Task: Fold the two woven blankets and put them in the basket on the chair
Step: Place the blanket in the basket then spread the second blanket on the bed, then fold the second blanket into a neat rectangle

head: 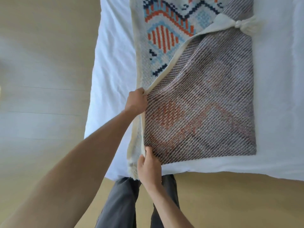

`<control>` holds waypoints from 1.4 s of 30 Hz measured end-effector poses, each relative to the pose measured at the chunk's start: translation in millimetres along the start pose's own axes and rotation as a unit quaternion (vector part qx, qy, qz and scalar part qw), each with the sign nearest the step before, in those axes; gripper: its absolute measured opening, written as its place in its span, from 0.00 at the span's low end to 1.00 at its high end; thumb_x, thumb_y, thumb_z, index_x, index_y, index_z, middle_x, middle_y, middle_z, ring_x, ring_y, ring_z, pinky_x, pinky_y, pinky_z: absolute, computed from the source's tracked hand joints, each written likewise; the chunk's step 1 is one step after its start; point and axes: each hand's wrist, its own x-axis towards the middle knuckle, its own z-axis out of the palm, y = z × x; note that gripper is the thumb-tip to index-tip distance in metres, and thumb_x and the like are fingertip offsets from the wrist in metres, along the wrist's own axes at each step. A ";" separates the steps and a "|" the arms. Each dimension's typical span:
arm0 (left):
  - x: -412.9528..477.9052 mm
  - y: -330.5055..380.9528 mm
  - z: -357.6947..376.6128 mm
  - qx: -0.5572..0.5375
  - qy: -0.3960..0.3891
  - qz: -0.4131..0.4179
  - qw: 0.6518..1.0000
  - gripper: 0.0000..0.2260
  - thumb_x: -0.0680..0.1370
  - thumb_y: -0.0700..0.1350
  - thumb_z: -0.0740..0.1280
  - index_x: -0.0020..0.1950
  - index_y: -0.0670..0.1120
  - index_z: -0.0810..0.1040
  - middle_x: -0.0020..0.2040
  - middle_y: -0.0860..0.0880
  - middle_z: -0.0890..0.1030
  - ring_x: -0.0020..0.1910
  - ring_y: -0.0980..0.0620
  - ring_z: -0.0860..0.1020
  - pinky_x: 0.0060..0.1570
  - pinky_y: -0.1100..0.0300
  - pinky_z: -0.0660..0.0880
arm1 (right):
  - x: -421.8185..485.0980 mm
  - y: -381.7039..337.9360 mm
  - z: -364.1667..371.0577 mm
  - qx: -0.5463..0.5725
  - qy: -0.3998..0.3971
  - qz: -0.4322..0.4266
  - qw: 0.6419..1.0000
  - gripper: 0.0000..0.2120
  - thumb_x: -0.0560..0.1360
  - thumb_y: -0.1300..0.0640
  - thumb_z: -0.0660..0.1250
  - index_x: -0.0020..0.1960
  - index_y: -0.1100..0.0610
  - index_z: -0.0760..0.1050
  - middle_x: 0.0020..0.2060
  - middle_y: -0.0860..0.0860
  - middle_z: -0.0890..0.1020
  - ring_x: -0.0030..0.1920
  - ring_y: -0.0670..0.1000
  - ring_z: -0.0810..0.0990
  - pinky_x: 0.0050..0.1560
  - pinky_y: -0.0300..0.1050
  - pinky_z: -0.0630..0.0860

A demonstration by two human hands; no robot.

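The blanket lies on the white bed, partly folded over. The left hand pinches its left edge, and the right hand pinches the same edge, nearer.

The left arm stretches forward, its left hand pinching the hem of the woven blanket. The right hand, nearer the body, pinches the same hem, thumb on top.
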 end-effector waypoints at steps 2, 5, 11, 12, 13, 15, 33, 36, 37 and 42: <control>1.7 -5.7 -1.7 -0.002 -0.005 0.004 1.000 0.10 0.80 0.40 0.55 0.51 0.39 0.75 0.40 0.45 0.74 0.31 0.51 0.71 0.27 0.61 0.66 | -0.7 -5.1 10.7 0.000 0.004 0.012 1.000 0.11 0.78 0.60 0.58 0.60 0.56 0.71 0.48 0.53 0.82 0.49 0.53 0.80 0.44 0.43 0.73; -0.6 -12.9 -1.8 0.001 -0.009 0.008 1.000 0.11 0.81 0.42 0.55 0.51 0.38 0.75 0.36 0.48 0.72 0.31 0.49 0.72 0.29 0.59 0.69 | -3.0 -9.7 24.4 0.002 0.009 0.024 1.000 0.12 0.78 0.61 0.57 0.59 0.55 0.71 0.47 0.53 0.82 0.49 0.53 0.80 0.43 0.41 0.71; -35.2 -40.4 5.3 0.041 -0.027 -0.036 0.998 0.13 0.79 0.51 0.56 0.52 0.42 0.70 0.45 0.46 0.75 0.40 0.45 0.74 0.36 0.53 0.69 | -0.1 -7.2 29.1 0.082 -0.070 0.050 0.993 0.19 0.76 0.61 0.59 0.66 0.52 0.70 0.50 0.47 0.81 0.52 0.48 0.79 0.51 0.41 0.75; -45.8 -48.9 8.7 0.054 -0.026 -0.051 0.997 0.14 0.77 0.52 0.57 0.53 0.42 0.69 0.46 0.46 0.74 0.42 0.44 0.74 0.38 0.52 0.69 | -2.1 -5.8 27.5 0.093 -0.088 0.048 0.991 0.19 0.76 0.62 0.59 0.66 0.52 0.70 0.49 0.46 0.81 0.52 0.47 0.79 0.51 0.40 0.75; -57.2 -57.1 12.4 0.058 -0.030 -0.074 0.995 0.16 0.76 0.54 0.59 0.53 0.42 0.68 0.47 0.45 0.74 0.44 0.44 0.74 0.40 0.52 0.69 | -4.9 -4.0 25.3 0.094 -0.092 0.046 0.990 0.19 0.75 0.62 0.59 0.65 0.51 0.71 0.49 0.46 0.81 0.52 0.47 0.78 0.51 0.38 0.74; -80.2 -73.9 21.6 0.034 -0.065 -0.128 0.989 0.19 0.72 0.55 0.62 0.54 0.42 0.67 0.46 0.47 0.74 0.44 0.45 0.75 0.39 0.55 0.70 | -11.5 2.3 19.7 0.089 -0.085 0.042 0.991 0.18 0.75 0.63 0.58 0.63 0.53 0.73 0.52 0.47 0.81 0.54 0.46 0.78 0.51 0.33 0.69; -239.3 -98.6 -27.6 0.035 -0.113 -0.156 0.981 0.06 0.74 0.43 0.63 0.49 0.45 0.74 0.45 0.47 0.77 0.45 0.48 0.75 0.44 0.57 0.72 | -76.9 20.4 -75.5 0.031 -0.078 0.024 0.996 0.11 0.78 0.59 0.59 0.57 0.57 0.75 0.53 0.49 0.80 0.50 0.46 0.75 0.48 0.38 0.69; -261.5 -93.0 -54.1 -0.072 -0.059 -0.166 0.982 0.04 0.74 0.43 0.62 0.47 0.45 0.75 0.43 0.48 0.79 0.44 0.47 0.78 0.45 0.55 0.76 | -80.8 -2.9 -85.0 0.015 -0.135 0.022 0.990 0.10 0.77 0.59 0.58 0.56 0.57 0.75 0.52 0.49 0.79 0.48 0.46 0.73 0.46 0.39 0.68; -269.2 -93.8 -62.8 -0.102 -0.048 -0.166 0.980 0.04 0.75 0.42 0.62 0.47 0.45 0.75 0.43 0.47 0.80 0.43 0.47 0.79 0.44 0.56 0.76 | -82.2 -11.6 -87.6 0.013 -0.145 0.019 0.989 0.10 0.77 0.59 0.58 0.55 0.57 0.75 0.50 0.50 0.79 0.46 0.46 0.73 0.45 0.40 0.68; -302.7 -125.1 -100.1 -0.181 -0.011 -0.172 0.968 0.05 0.75 0.38 0.62 0.48 0.40 0.76 0.36 0.46 0.79 0.35 0.48 0.77 0.33 0.60 0.72 | -86.0 -55.6 -85.4 0.005 -0.134 -0.020 0.991 0.07 0.78 0.59 0.58 0.49 0.54 0.74 0.42 0.46 0.77 0.42 0.45 0.74 0.36 0.34 0.67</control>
